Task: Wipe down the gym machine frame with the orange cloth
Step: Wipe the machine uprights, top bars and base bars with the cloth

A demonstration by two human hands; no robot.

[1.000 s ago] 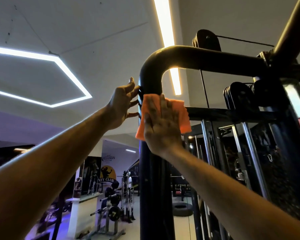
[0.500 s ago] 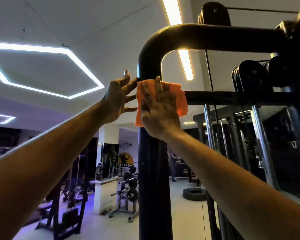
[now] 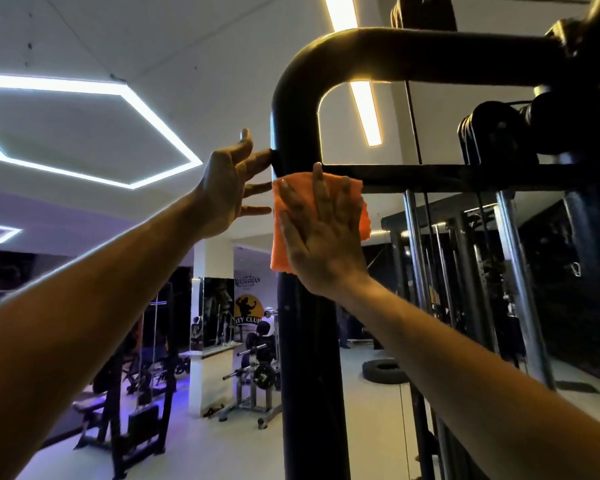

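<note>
Right hand (image 3: 321,237) flat with straight fingers, pressing the orange cloth (image 3: 362,216) on the black machine frame (image 3: 309,358), left hand (image 3: 227,188) beside it, fingers straight, tips touching the frame

Both bare arms reach up and forward. The left arm enters from the 8 o'clock corner and rises toward 1 o'clock; the left hand (image 3: 227,188) is seen edge-on, fingers straight and spread, tips pointing toward 3 o'clock, thumb raised toward 12. The right arm enters from the 4 o'clock corner and rises toward 10 o'clock; the right hand (image 3: 321,237) shows its back, palm pressed flat forward, fingers straight and fanned toward 12 o'clock.
</note>
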